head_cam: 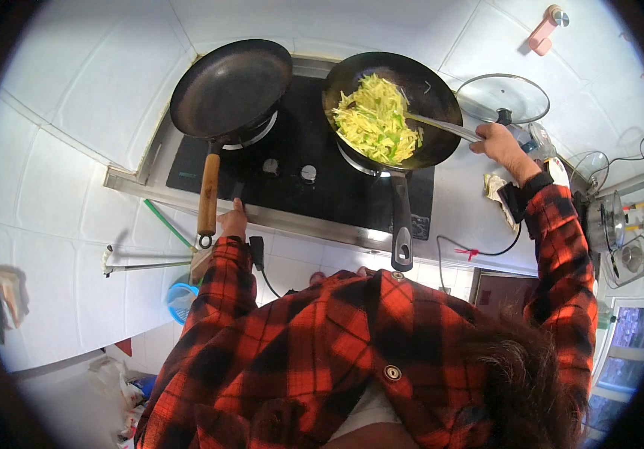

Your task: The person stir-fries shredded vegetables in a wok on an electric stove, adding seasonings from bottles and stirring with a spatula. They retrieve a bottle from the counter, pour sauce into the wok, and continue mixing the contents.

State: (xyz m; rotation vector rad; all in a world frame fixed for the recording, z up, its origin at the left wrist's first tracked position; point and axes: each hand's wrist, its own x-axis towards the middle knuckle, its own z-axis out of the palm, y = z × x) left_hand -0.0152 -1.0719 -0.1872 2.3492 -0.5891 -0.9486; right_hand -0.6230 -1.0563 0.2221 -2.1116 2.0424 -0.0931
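My right hand is closed on the handle of a metal spatula, whose far end is among shredded yellow-green vegetables in a black wok. The wok sits on the right burner, its black handle pointing towards me. Near the wooden handle of an empty dark frying pan on the left burner, my left hand touches the stove's front edge. Its fingers are partly hidden, and whether they grip the edge cannot be told.
A glass lid stands behind the right counter. Beside my right wrist lie a crumpled cloth or wrapper and a black cable. Two knobs are on the black gas hob. A blue basket is below at left.
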